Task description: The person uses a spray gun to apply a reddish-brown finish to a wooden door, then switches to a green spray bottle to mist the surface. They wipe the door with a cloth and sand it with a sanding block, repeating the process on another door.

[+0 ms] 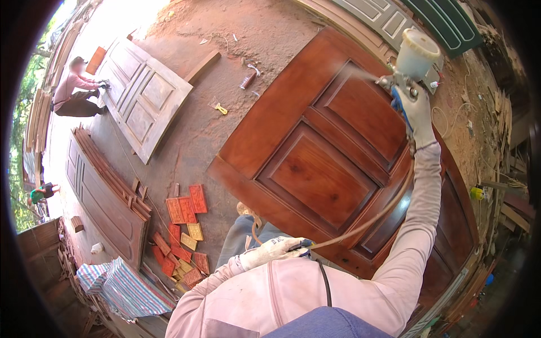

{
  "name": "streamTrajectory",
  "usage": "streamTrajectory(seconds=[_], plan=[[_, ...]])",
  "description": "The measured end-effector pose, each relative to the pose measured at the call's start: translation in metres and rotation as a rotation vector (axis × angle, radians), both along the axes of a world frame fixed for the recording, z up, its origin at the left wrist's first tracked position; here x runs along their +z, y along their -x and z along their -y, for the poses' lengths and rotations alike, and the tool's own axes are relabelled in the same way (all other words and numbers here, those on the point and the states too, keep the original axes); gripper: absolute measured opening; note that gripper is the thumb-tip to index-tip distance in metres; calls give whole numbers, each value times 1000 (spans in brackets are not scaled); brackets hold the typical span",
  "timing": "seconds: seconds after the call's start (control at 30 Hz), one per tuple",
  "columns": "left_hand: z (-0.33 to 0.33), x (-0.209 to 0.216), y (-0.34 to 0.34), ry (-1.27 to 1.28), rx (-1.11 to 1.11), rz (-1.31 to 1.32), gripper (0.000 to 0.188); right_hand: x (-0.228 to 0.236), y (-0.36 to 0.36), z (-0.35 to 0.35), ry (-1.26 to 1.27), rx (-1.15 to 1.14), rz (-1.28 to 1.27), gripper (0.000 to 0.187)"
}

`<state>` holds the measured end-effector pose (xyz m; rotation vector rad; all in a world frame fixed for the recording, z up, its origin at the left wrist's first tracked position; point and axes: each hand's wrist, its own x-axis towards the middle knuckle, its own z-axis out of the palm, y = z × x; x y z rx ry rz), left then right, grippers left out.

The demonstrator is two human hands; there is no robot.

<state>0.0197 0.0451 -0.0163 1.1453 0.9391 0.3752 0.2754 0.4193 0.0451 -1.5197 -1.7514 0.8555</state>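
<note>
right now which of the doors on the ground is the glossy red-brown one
The big panelled door beneath the spray gun in the right hand; the others look dull grey-brown.

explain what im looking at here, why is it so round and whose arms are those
This is one picture from a wide fisheye camera worn on a person's head, looking down, so straight edges bend. The arms are the wearer's own, in white gloves. The right hand holds a spray gun with a pale cup on top, aimed at a reddish-brown panelled door lying flat on the dirt ground. The left hand holds the gun's hose. Small carved wooden panels lie to the left. Farther off, another person works on an unfinished door.
</note>
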Motion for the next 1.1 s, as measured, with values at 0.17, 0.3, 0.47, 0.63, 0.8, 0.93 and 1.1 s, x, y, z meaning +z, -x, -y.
streamTrajectory(seconds=[0.17, 0.3, 0.47, 0.63, 0.8, 0.93, 1.1], plan=[[-16, 16, 0, 23, 103, 15, 35, -14, -8, -33, -221, -86, 96, 27], [-8, 11, 19, 20, -14, 5, 34, 1, 10, 17, -20, -9, 78, 28], [7, 6, 55, -36, -94, 58, 35, 49, 35, 123, 407, 263, -251, 38], [-8, 13, 108, -87, -182, 128, 33, 45, 70, 153, 462, 88, -395, 44], [-12, 5, 222, -158, -237, -87, 34, 52, 166, 190, 129, -47, -351, 39], [0, -7, 331, -230, -88, -209, 35, 54, 276, 235, -10, -246, -286, 46], [-36, -14, 442, -433, -88, -234, 31, 29, 447, 198, -33, -146, -303, 46]])
